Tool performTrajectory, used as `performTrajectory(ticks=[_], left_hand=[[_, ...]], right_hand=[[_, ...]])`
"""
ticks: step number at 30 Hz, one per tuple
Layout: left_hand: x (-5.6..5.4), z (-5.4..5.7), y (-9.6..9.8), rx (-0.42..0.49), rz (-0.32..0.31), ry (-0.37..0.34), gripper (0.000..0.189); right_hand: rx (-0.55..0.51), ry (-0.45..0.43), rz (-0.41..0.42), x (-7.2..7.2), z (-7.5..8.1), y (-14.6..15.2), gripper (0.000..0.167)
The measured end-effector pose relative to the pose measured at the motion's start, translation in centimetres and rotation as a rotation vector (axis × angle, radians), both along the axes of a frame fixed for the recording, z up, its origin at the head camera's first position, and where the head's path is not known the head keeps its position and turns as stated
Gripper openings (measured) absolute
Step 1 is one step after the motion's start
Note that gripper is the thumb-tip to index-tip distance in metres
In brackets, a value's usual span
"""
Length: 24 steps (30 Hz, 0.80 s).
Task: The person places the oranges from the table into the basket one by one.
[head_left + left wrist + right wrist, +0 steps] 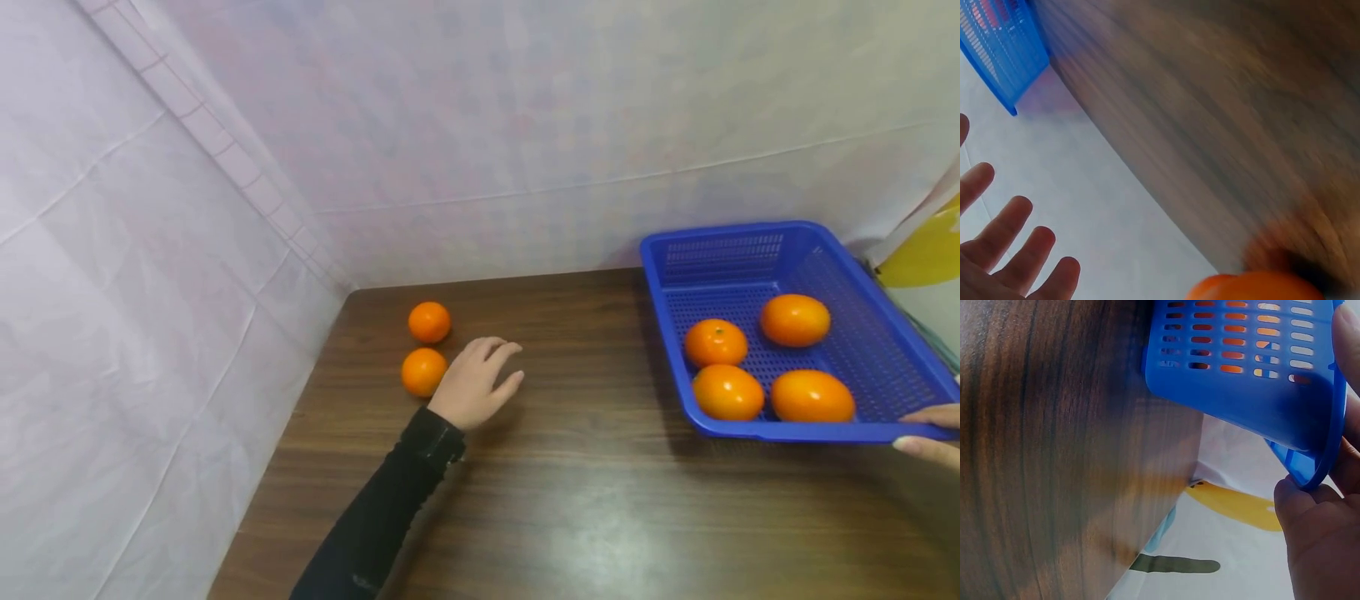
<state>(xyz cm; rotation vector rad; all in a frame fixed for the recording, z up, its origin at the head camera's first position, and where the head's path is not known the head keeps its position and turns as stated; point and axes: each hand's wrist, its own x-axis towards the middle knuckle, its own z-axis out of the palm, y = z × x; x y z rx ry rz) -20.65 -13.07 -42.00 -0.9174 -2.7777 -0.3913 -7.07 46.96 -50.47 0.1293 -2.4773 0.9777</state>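
My left hand (474, 385) is over the wooden table with its fingers loosely bent and nothing in its grasp. Close by on its left lie two oranges, a nearer one (423, 372) and a farther one (430, 322). In the left wrist view the fingers (1007, 228) are spread, and part of an orange (1266, 289) shows at the bottom edge. At the right, my right hand (939, 451) pinches the front rim near the corner of a blue plastic basket (750, 430). Several oranges sit inside it, including one at the back (795, 320).
A brown wooden table (585, 500) lies under everything. White sheeting (480, 150) rises behind it and along the left side (150, 350). A yellow shape (926, 250) shows on the cloth right of the basket.
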Motion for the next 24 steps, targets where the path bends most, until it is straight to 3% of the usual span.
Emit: performTrajectory(ticks=[8, 14, 17, 21, 24], left_hand=[[-0.8, -0.4, -1.9, 0.001, 0.086, 0.052, 0.036], [-1.5, -1.2, -3.8, 0.001, 0.144, 0.098, 0.032], [-1.9, -1.5, -4.8, -0.019, 0.205, 0.136, 0.03], [-2.3, -1.7, -6.0, -0.049, 0.303, 0.123, 0.03], [-2.5, -1.8, -6.6, -0.051, 0.337, 0.09, 0.031]], right_hand=[[-0.045, 0.002, 0.036, -0.5, -1.7, 1.4, 0.075], [-0.055, -0.011, 0.028, -0.6, -1.9, 1.6, 0.074], [-0.044, -0.017, 0.024, -0.6, -1.8, 1.7, 0.072], [-0.034, -0.026, 0.017, -0.7, -1.9, 1.9, 0.071], [-0.026, -0.031, 0.014, -0.7, -2.1, 2.0, 0.071]])
